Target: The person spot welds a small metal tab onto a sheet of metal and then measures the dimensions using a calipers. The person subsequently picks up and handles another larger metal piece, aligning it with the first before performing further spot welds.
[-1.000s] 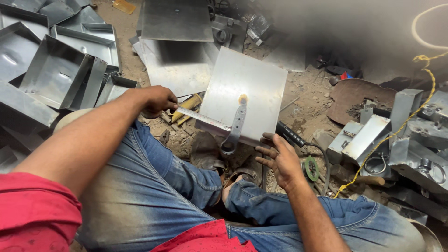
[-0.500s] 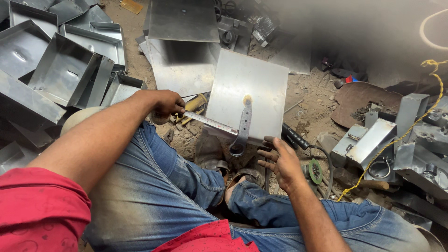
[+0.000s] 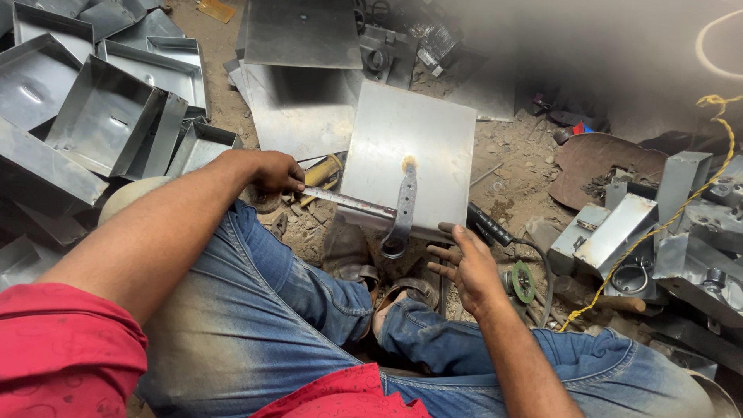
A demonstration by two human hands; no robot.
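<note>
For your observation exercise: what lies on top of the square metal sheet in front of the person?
A flat metal bracket lies on the metal sheet. What the sheet covers cannot be seen.

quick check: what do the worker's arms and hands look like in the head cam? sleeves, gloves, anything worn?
Both hands are bare: no gloves, rings or watch visible on the left hand or the right hand. The forearms are uncovered too. A short red sleeve with a faint printed pattern covers the left upper arm; the right sleeve is out of frame. Faded blue jeans below.
</note>
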